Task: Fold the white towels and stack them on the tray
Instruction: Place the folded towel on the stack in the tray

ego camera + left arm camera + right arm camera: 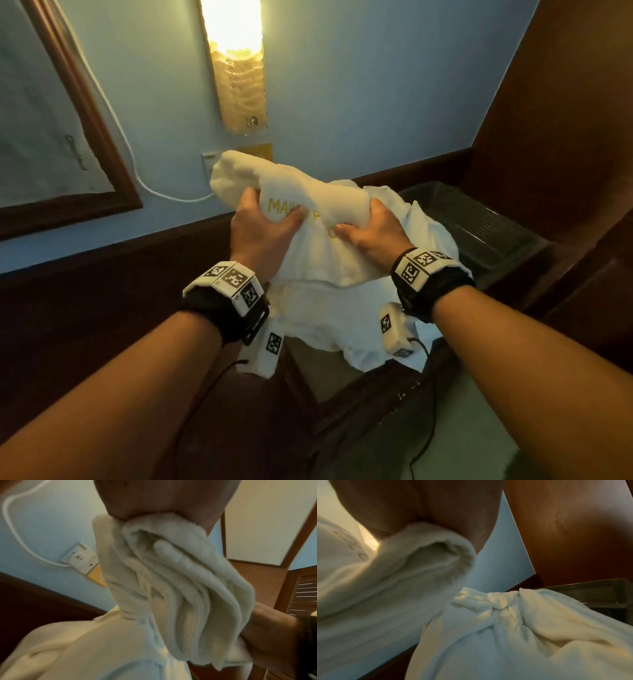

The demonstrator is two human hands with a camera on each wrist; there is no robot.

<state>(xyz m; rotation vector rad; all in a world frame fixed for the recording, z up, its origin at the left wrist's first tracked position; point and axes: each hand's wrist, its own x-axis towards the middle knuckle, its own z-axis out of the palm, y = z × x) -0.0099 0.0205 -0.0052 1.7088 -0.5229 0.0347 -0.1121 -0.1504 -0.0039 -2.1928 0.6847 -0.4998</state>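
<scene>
— Fingers (337,229) of the right hand (373,230) are curled into the towel (308,198), the thumb lying over its near face. And the left?

— Same on the other side: the left hand (263,229) clutches a bunched end of that towel, thumb on top, beside the gold embroidered lettering (281,205). From the left wrist view the cloth hangs in thick folds straight out of the fist.

— So both hands grasp one piece?

— Yes, one rolled-up white towel, held up in the air between them, above everything else.

— Where are the rest?

— A loose heap of white cloth (329,315) lies beneath the hands on the tabletop (329,380), part of it draping over the front edge. The right wrist view shows a twisted knot in that heap.

— And the tray?

— Dark tray (486,222) with a ribbed bottom sits to the right of the heap, against the dark wooden panel (555,102). The heap's far edge reaches up to its near rim; whether any towel lies inside I cannot tell.

— Anything else around?

— A lit wall lamp (236,61) glows on the pale blue wall above the towel, a white cord (116,120) runs down to a socket (208,162) behind it, and a framed picture (51,120) hangs at left. Marker bands wrap both wrists.
</scene>
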